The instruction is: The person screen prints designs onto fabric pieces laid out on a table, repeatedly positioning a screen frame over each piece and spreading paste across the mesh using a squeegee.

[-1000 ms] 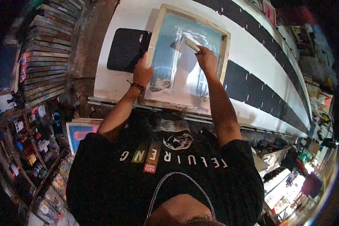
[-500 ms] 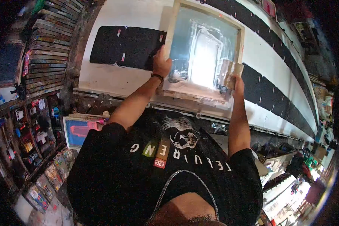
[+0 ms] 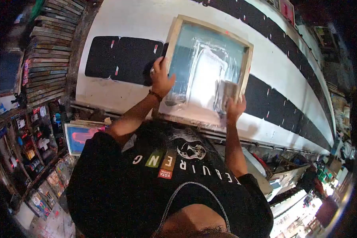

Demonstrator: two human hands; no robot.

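Note:
A wooden-framed printing screen point(image 3: 248, 65) lies tilted in view over the white table, with a bright pale rectangle in the middle of its blue-green mesh. My left hand point(image 3: 161, 79) grips the left side of the frame, thumb toward the mesh; a ring and a dark bracelet show. At the lower right of the screen, my right hand point(image 3: 235, 108) is closed on a squeegee point(image 3: 228, 90), blurred by motion. Its blade edge cannot be made out. White ink point(image 3: 204, 53) is smeared around the pale rectangle. Black fabric pieces point(image 3: 141, 59) lie left of the frame.
More black pieces point(image 3: 265, 95) run in rows along the long white table point(image 3: 119, 93). Stacked wooden frames point(image 3: 49, 59) stand at left, above shelves of small items point(image 3: 31, 139). A smaller blue-and-pink screen point(image 3: 83, 137) leans below the table edge.
The squeegee and my right hand have moved left, from the frame's right side onto the mesh. The whole view has shifted, so the table and screen sit lower and further left.

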